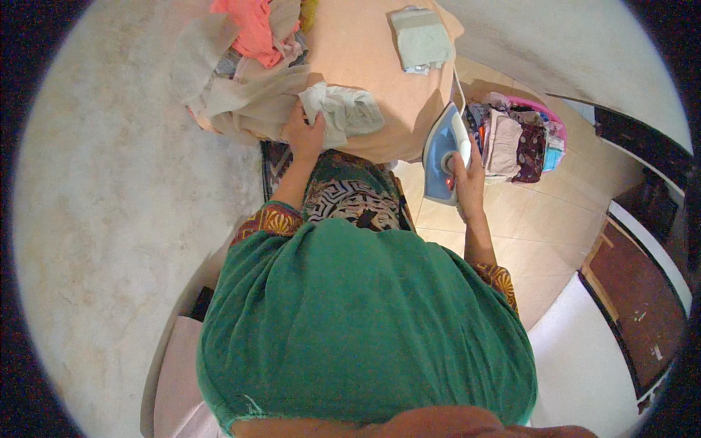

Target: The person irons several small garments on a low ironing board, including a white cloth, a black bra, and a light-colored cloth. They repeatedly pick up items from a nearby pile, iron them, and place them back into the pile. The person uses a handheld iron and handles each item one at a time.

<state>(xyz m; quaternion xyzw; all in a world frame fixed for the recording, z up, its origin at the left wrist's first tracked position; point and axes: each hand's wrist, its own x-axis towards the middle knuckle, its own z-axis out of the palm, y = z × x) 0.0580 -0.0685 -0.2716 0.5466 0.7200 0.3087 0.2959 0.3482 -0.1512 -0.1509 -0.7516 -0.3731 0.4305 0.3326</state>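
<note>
My right hand (466, 178) grips the white handle of a blue and white electric iron (442, 148). The iron is off the right edge of the peach-covered ironing surface (361, 49), with its tip towards the far side and a red light lit near its heel. A white cord (459, 87) runs from behind it along the cloth's edge. On the near left of the surface, my left hand (305, 131) holds the edge of a crumpled pale grey-green garment (348, 112). Sheer beige fabric (246, 104) lies beside that hand.
A folded pale green cloth stack (421, 38) sits at the surface's far right. Coral clothing (254, 33) is heaped at the far left. On the tiled floor (526, 213), right, a pink basket (559, 123) holds folded clothes (504, 142). A bare wall (109, 164) bounds the left.
</note>
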